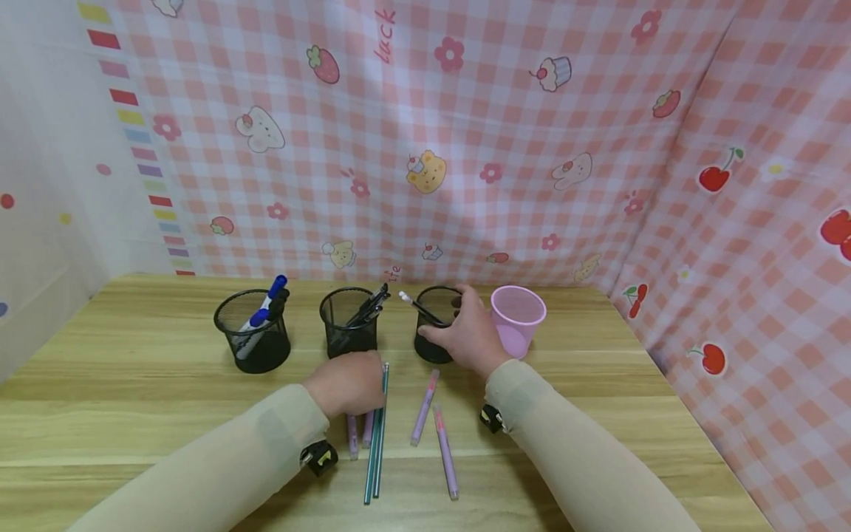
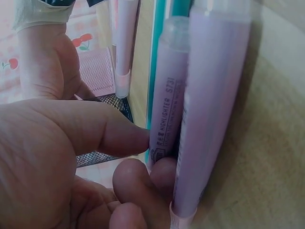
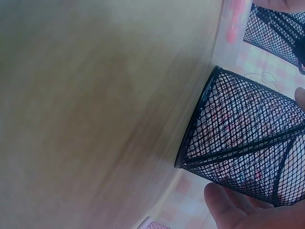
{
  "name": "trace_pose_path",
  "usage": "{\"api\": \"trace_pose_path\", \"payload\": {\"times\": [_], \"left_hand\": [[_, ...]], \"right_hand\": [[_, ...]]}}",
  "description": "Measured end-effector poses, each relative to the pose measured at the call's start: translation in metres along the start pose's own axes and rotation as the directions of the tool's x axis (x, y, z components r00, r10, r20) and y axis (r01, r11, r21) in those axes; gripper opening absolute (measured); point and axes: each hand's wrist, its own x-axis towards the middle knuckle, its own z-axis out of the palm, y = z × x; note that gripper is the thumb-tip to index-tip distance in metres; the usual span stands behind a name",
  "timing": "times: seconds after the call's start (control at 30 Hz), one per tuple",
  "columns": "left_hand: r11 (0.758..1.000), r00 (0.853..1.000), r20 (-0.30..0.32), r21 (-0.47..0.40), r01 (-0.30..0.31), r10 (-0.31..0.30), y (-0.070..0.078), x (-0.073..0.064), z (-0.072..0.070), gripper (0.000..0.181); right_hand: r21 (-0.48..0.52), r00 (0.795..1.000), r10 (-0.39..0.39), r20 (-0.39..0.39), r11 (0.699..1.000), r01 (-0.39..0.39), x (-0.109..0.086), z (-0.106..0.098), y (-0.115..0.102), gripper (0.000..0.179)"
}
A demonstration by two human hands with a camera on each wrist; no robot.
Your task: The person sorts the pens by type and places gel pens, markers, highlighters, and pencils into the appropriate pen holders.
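Observation:
My left hand (image 1: pixel 349 380) is low over the wooden table, its thumb and fingertips pinching the body of a light purple highlighter (image 2: pixel 167 95). A second purple highlighter (image 2: pixel 212 109) lies right beside it, against the fingers. Two teal pencils (image 1: pixel 381 436) run along the right side of this hand. My right hand (image 1: pixel 472 332) grips a black mesh pen cup (image 1: pixel 431 349), thumb on the near left side and fingers round the right. One dark pencil with a white end (image 1: pixel 414 301) leans inside that upright cup.
Two more purple highlighters (image 1: pixel 447 454) lie between my arms. To the left stand a mesh cup with blue and black markers (image 1: pixel 262 355) and another with black pens (image 1: pixel 352 340). A pink mesh cup (image 1: pixel 513 336) is beside my right hand. Checked cloth (image 1: pixel 372 207) hangs behind.

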Motion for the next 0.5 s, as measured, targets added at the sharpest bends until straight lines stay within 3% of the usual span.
{"api": "trace_pose_path", "payload": {"times": [0.3,0.5], "left_hand": [[0.998,0.999,-0.002,-0.054,0.041,-0.042,-0.0006,0.0011,0.001,0.065],[0.997,0.999,-0.031,-0.068,0.034,-0.036,-0.0021,0.0018,0.0023,0.078]], "right_hand": [[-0.005,1.0,0.0,0.003,1.0,0.0,0.0004,0.0003,0.0,0.103],[0.003,1.0,0.004,0.004,1.0,-0.004,-0.0013,-0.0008,-0.0018,0.103]]}}
